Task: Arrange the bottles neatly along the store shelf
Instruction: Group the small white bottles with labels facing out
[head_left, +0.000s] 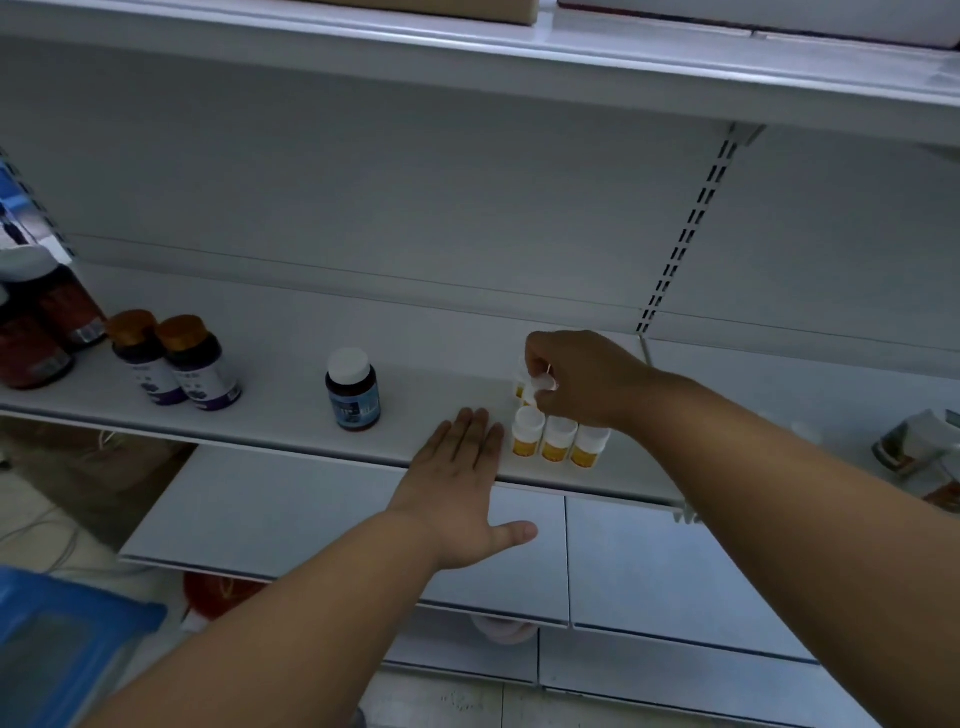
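Left hand (460, 480) flat, fingers straight, fingertips over shelf (291, 415) front edge, just beside row of three yellow-label bottles (558, 441) standing upright at that edge. Behind row, right hand (576, 379) pinches white cap of another small bottle (535, 387). Further left along shelf: lone white-capped dark bottle (353, 389), pair of gold-capped bottles (174, 358), large dark jars (41, 332) at left end.

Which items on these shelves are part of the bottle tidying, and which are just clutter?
Job:
small yellow-label bottles
blue-label bottle
two purple-label bottles
dark red bottles
middle shelf
right hand
left hand

Lying about:
blue bin
crumpled packets
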